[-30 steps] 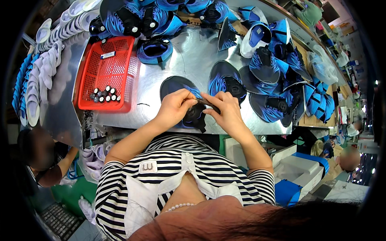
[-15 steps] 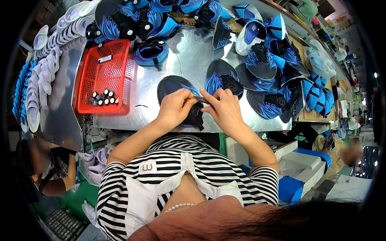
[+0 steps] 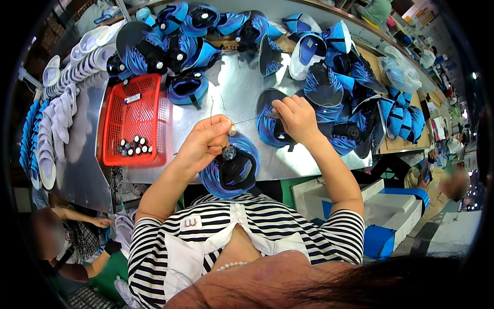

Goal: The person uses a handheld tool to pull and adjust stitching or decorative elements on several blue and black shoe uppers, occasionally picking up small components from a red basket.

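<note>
A blue and black shoe upper (image 3: 232, 169) with a small round dial lies at the near edge of the metal table (image 3: 231, 92). My left hand (image 3: 206, 140) rests on it, fingers pinched on the dial and one end of a thin wire lace (image 3: 249, 120). My right hand (image 3: 296, 119) is raised to the right and pinches the other end, so the lace runs taut between both hands. Under my right hand lies another blue upper (image 3: 271, 129).
A red plastic basket (image 3: 135, 119) with several small black and white dials stands at the left. Many blue and black uppers (image 3: 334, 87) are heaped along the back and right. White insoles (image 3: 56, 118) line the left edge. Another person (image 3: 67, 242) sits at lower left.
My hands were close together over the upper; now they have drawn apart, the right hand moving up and right and pulling the lace out taut. The view has shifted slightly.
</note>
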{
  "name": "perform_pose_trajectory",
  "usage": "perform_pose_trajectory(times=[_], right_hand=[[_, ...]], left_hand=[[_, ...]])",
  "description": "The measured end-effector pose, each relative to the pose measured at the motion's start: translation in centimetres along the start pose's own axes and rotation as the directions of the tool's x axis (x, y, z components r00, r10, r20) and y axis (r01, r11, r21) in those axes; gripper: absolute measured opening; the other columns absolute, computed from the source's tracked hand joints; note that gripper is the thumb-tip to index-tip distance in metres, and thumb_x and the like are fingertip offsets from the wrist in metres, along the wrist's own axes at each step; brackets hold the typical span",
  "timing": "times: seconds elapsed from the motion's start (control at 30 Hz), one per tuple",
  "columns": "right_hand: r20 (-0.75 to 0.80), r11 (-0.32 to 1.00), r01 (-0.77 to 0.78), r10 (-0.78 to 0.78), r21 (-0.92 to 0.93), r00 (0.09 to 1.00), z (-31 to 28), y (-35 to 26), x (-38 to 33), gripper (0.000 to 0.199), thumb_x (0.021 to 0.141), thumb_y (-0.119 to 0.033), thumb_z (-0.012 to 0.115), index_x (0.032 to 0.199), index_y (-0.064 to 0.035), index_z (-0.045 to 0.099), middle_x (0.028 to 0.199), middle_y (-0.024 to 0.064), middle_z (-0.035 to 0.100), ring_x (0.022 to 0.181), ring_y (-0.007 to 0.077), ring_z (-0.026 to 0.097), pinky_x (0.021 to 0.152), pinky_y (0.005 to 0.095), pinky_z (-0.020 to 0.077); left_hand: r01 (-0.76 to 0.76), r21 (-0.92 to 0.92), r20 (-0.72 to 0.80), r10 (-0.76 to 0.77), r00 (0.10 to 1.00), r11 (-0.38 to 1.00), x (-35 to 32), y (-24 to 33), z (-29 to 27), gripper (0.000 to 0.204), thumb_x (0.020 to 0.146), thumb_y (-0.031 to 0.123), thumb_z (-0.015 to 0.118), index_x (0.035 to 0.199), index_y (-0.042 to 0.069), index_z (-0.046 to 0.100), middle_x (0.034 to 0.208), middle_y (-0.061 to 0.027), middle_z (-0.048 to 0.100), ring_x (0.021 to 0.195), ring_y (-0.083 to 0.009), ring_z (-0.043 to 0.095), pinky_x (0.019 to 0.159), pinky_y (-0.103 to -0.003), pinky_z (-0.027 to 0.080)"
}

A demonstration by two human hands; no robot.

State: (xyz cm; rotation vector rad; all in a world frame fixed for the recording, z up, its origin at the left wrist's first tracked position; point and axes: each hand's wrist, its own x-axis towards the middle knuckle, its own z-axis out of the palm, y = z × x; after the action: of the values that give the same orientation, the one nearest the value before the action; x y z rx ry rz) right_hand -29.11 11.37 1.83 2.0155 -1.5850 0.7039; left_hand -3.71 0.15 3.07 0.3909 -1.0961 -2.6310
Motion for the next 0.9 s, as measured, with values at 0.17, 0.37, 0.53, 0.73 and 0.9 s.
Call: perform_pose_trajectory(times=[0.17, 0.37, 0.53, 0.73, 0.9], right_hand=[[-0.016, 0.889, -0.350, 0.371, 0.294, 0.929, 3.6, 4.5, 0.4, 0.032, 0.084, -0.010, 0.064, 0.114, -0.0033, 0.057, 0.085, 0.0110, 0.058, 0.079, 0.0276, 0.058, 0.069, 0.0370, 0.0455], [0.472, 0.396, -0.753, 0.601, 0.525, 0.645, 12.0, 10.1, 2.7, 0.062, 0.087, -0.020, 0.063, 0.141, 0.0001, 0.040, 0.131, 0.0226, 0.054, 0.119, 0.0312, 0.055, 0.098, 0.0344, 0.0425], [0.357, 0.573, -0.608, 0.496, 0.550, 0.791, 21.0, 14.9, 7.2, 0.067, 0.084, -0.026, 0.065, 0.139, 0.0026, 0.041, 0.139, 0.0246, 0.046, 0.127, 0.0335, 0.048, 0.105, 0.0362, 0.0381], [0.661, 0.148, -0.783, 0.456, 0.604, 0.596, 16.1, 16.3, 11.1, 0.042, 0.091, -0.023, 0.060, 0.126, 0.0001, 0.054, 0.098, 0.0104, 0.069, 0.081, 0.0124, 0.067, 0.065, 0.0242, 0.0459], [0.235, 0.386, -0.713, 0.761, 0.585, 0.604, 11.3, 21.8, 7.4, 0.040, 0.090, -0.020, 0.058, 0.124, 0.0002, 0.053, 0.082, 0.0120, 0.069, 0.064, 0.0155, 0.066, 0.059, 0.0286, 0.0525]], left_hand=[[-0.441, -0.031, -0.118, 0.435, 0.893, 0.897, 4.2, 1.5, 0.6, 0.014, 0.098, 0.020, 0.052, 0.097, 0.006, 0.056, 0.063, 0.0022, 0.046, 0.054, -0.0087, 0.039, 0.055, -0.023, 0.034], [-0.528, 0.776, -0.099, 0.893, 0.438, 0.345, 13.3, 6.0, -3.2, 0.066, 0.091, 0.014, 0.062, 0.144, 0.002, 0.024, 0.143, -0.0169, 0.029, 0.132, -0.0274, 0.039, 0.106, -0.036, 0.038], [-0.336, 0.845, 0.521, 0.501, 0.690, -0.416, 13.7, 1.0, -1.2, 0.074, 0.079, 0.026, 0.073, 0.140, 0.003, 0.037, 0.145, -0.0266, 0.031, 0.133, -0.0455, 0.033, 0.110, -0.047, 0.030], [-0.537, 0.793, 0.572, 0.048, 0.819, -0.287, 11.2, -7.7, 2.1, 0.088, 0.071, 0.042, 0.076, 0.143, 0.011, 0.036, 0.145, -0.0230, 0.035, 0.132, -0.0458, 0.033, 0.109, -0.053, 0.026], [-0.523, 0.805, 0.560, 0.066, 0.826, -0.279, 11.3, -8.3, 0.2, 0.071, 0.070, 0.018, 0.075, 0.135, 0.015, 0.047, 0.136, -0.0116, 0.047, 0.128, -0.0327, 0.041, 0.104, -0.048, 0.033]])
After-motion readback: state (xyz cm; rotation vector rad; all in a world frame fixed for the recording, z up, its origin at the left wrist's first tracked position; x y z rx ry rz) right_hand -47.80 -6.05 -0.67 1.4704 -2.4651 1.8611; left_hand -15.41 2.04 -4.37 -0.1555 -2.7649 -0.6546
